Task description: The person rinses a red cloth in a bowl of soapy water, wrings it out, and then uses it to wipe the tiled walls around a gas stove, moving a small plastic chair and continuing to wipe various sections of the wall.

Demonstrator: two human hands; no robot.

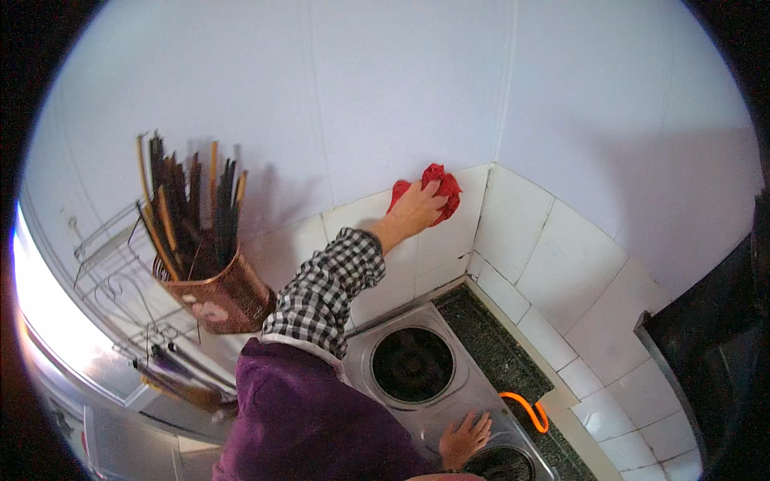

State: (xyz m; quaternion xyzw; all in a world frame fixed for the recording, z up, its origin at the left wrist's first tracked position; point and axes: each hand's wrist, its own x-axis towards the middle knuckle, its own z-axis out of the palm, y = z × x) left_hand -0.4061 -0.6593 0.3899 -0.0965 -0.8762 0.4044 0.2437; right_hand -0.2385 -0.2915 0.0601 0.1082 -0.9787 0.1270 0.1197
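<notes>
My left hand [418, 207] presses a crumpled red cloth [442, 192] against the wall, at the top edge of the white tiles [448, 240] and close to the corner. A black-and-white checked sleeve [328, 285] covers that forearm. Below, my right hand [465, 439] rests palm down on the metal top of a two-burner stove [421, 424], its fingers spread. It lies between the two dark round burner wells, near the lower one [502, 464]. The upper well [412, 365] is in full view.
A copper-coloured holder [225, 300] full of chopsticks hangs at the left beside a wire rack [114, 270]. An orange hose [529, 409] crosses the dark stone counter [493, 346] right of the stove. A large black object [716, 343] juts in from the right.
</notes>
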